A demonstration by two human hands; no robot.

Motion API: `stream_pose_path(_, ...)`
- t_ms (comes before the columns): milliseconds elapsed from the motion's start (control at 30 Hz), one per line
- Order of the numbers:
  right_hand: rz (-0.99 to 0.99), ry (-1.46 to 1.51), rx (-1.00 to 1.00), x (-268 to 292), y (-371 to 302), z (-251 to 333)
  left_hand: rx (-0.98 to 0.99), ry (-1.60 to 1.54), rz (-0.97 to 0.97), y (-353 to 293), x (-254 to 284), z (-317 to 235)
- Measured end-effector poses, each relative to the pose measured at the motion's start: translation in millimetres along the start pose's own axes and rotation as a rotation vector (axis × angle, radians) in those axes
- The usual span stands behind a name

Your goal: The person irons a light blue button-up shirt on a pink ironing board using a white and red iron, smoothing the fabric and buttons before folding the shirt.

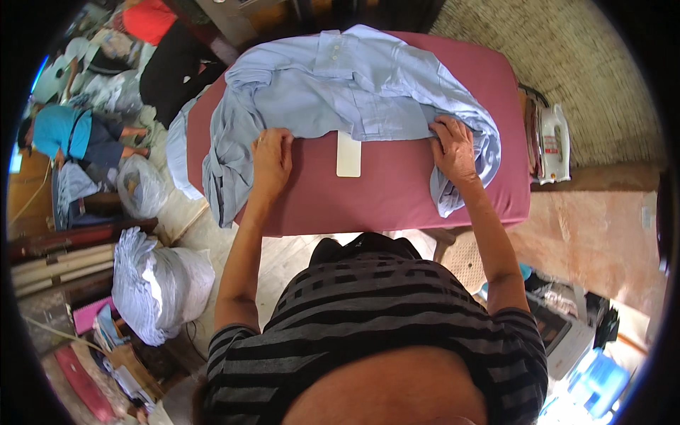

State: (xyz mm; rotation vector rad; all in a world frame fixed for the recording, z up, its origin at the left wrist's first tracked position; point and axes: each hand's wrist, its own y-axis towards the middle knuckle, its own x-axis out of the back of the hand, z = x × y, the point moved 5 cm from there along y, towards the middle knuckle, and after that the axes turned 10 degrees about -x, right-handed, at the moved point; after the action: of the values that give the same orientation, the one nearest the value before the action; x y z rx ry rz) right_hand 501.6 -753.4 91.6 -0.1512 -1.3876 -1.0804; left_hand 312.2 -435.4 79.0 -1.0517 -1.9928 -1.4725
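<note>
A light blue shirt [304, 106] lies spread and rumpled over a padded table with a maroon cover [389, 191]. Its near edge runs between my two hands, with a buttoned placket at the far middle. My left hand [272, 157] has its fingers curled on the cloth at the left of this edge. On the right, my right hand [453, 147] pinches the edge, and folds of the shirt hang beside that wrist. A cream-coloured flat card [348, 156] lies on the cover between the hands, its far end under the shirt edge.
A white iron [554, 145] stands at the table's right side. Left on the floor are a large bag with folded blue cloth [152, 283] and a clear plastic bag [142, 185]. Farther left, a person in a teal top [67, 133] bends over. A cane-seated chair [462, 263] is near my right arm.
</note>
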Motion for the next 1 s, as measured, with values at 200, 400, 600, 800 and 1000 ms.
stream_pose_path(200,0.300,0.825,-0.362,36.7,92.3,-55.3,0.225,-0.563,-0.267,76.9,86.7,9.7)
stream_pose_path(400,0.502,1.125,-0.150,146.9,194.4,-15.8,-0.088,-0.468,-0.392,137.5,169.5,-54.7)
stream_pose_path(600,0.280,0.098,0.603,256.3,194.0,1.4,-0.192,0.654,-0.219,127.3,246.9,-96.3)
stream_pose_path(800,-0.136,-0.201,0.325,233.3,227.3,-52.5,-0.193,0.974,-0.357,97.2,232.1,-86.7)
stream_pose_path(1000,-0.117,-0.193,0.599,282.9,287.6,-111.1,-0.062,0.450,0.015,75.5,264.3,-64.8)
